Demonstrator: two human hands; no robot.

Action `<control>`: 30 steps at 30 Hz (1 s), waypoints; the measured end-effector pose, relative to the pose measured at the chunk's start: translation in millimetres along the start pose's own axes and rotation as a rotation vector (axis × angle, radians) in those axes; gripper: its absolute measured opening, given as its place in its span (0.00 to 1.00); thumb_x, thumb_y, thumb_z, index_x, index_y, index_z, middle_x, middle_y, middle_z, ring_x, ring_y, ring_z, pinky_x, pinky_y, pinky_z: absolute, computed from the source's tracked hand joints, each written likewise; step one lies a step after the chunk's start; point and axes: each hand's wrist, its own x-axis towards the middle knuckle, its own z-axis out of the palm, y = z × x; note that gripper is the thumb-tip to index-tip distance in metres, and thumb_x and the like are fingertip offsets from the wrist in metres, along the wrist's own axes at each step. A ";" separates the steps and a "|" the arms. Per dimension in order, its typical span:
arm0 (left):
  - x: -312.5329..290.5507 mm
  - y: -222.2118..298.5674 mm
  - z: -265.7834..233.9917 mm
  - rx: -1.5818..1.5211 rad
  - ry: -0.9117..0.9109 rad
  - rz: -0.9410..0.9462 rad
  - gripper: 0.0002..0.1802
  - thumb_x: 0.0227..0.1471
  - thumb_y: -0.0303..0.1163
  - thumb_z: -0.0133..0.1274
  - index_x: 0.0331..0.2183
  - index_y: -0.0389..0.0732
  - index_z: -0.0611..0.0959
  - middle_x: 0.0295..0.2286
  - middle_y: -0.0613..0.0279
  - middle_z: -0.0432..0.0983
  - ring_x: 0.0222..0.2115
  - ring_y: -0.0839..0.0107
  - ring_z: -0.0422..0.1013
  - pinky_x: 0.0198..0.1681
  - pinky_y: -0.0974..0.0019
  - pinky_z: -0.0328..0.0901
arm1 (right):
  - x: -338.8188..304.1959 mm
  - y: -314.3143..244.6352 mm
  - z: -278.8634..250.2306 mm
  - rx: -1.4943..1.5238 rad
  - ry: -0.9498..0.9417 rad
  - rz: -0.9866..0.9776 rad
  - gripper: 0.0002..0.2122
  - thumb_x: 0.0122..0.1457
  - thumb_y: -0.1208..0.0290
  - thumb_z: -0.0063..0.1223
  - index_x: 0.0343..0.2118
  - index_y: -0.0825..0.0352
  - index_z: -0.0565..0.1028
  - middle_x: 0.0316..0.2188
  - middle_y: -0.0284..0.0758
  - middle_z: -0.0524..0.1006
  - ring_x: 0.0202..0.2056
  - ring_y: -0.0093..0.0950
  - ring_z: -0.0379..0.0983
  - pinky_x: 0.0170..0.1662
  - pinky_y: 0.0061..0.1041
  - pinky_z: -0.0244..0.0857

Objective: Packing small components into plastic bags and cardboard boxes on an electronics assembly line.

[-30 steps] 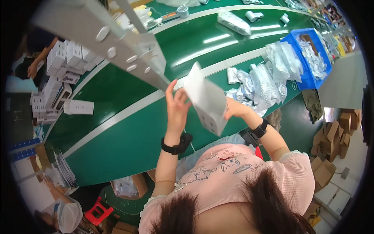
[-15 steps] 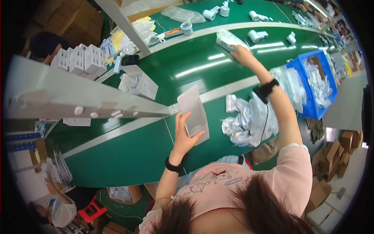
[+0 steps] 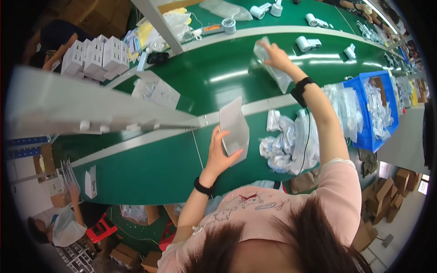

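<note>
My left hand (image 3: 219, 154) is wrapped round an open white carton (image 3: 236, 129), its lid flap standing up over the green bench. The inside looks pale; whatever may lie deeper in it is hidden. Over the belt, my right hand (image 3: 277, 57) grips a clear plastic bag (image 3: 274, 75) by its upper end, and the bag slants down toward me. Its contents, if any, are too blurred to make out. On the bench between my arms lies a heap of clear-wrapped parts (image 3: 284, 143).
A blue crate (image 3: 366, 132) of wrapped parts stands at the right. Small pale-blue handheld fans (image 3: 307, 44) lie on the belt. Stacked white boxes (image 3: 93, 59) and an open carton (image 3: 157, 91) are at the left, beyond a metal post (image 3: 91, 102). Co-workers sit far left.
The plastic bag in my right hand has swung from lying flat to slanting down toward me. My left hand still holds the carton. At the left, a white folded carton now stands on the bench.
</note>
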 end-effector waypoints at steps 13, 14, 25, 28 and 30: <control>-22.3 7.1 33.8 -0.116 0.213 0.021 0.37 0.30 0.27 0.64 0.37 0.42 0.53 0.49 0.40 0.52 0.46 0.50 0.59 0.46 0.57 0.58 | -173.5 -219.1 -35.0 1.676 1.113 0.447 0.23 0.49 0.72 0.50 0.47 0.70 0.57 0.42 0.38 0.65 0.42 0.34 0.64 0.45 0.29 0.59; -24.9 8.1 34.6 -0.110 0.230 0.002 0.38 0.30 0.27 0.64 0.37 0.42 0.53 0.49 0.40 0.52 0.46 0.49 0.59 0.46 0.57 0.58 | -181.5 -231.8 -28.5 1.672 1.125 0.451 0.23 0.49 0.72 0.50 0.47 0.70 0.57 0.42 0.38 0.65 0.42 0.34 0.64 0.45 0.29 0.59; -84.1 -31.4 43.9 -0.024 0.287 0.225 0.38 0.29 0.28 0.65 0.36 0.42 0.54 0.48 0.37 0.52 0.46 0.48 0.58 0.46 0.54 0.56 | -247.6 -264.5 -32.1 0.243 0.460 -0.164 0.19 0.41 0.74 0.56 0.40 0.60 0.69 0.39 0.40 0.65 0.43 0.38 0.61 0.46 0.34 0.57; -87.5 -34.5 39.7 0.037 0.216 0.267 0.38 0.29 0.29 0.66 0.37 0.42 0.55 0.48 0.37 0.52 0.47 0.47 0.57 0.47 0.54 0.55 | -247.6 -241.5 -14.5 0.259 0.463 -0.289 0.15 0.41 0.73 0.55 0.37 0.58 0.72 0.38 0.38 0.66 0.40 0.39 0.62 0.43 0.35 0.58; -89.2 -27.1 31.0 -0.012 0.181 0.198 0.37 0.29 0.30 0.66 0.37 0.41 0.57 0.48 0.37 0.52 0.47 0.47 0.57 0.48 0.55 0.55 | -242.9 -205.0 -1.4 0.612 0.652 -0.132 0.13 0.43 0.71 0.54 0.35 0.60 0.73 0.38 0.38 0.67 0.41 0.39 0.62 0.43 0.35 0.58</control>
